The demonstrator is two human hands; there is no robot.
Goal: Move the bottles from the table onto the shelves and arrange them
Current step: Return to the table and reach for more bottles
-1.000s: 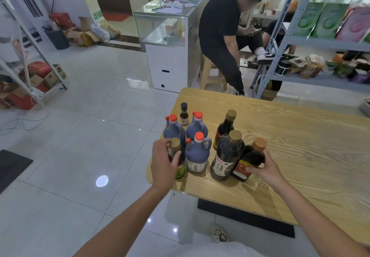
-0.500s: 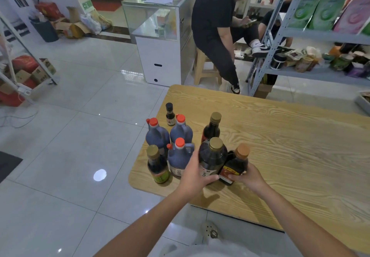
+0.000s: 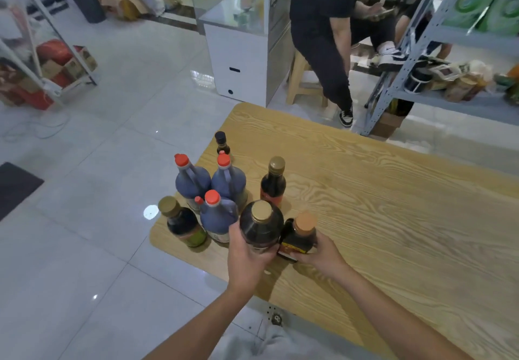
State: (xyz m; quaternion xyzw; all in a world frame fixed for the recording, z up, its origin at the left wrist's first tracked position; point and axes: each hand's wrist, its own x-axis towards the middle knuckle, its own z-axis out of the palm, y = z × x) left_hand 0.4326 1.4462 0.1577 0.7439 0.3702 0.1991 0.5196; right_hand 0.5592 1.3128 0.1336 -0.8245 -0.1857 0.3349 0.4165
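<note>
Since a second ago the left grip (image 3: 247, 258) has crossed from the green-labelled bottle (image 3: 184, 226) to the big dark bottle (image 3: 261, 226), while the right grip (image 3: 323, 256) has stayed on the orange-capped bottle (image 3: 302, 237). Grey shelves (image 3: 463, 105) stand well beyond the far end of the wooden desk (image 3: 393, 219), so taking one bottle in each hand probably saves a trip. Three red-capped jugs (image 3: 217, 218) crowd the desk's near left corner, with a slim gold-capped bottle (image 3: 273, 185) beside them and a tiny black-capped bottle (image 3: 222, 145) farthest back. The left grip is curled round the big bottle's body from its near left side. The right grip wraps the smaller bottle low down from the right. Both held bottles touch each other between the two grips. Whether they have left the desk cannot be told.
</note>
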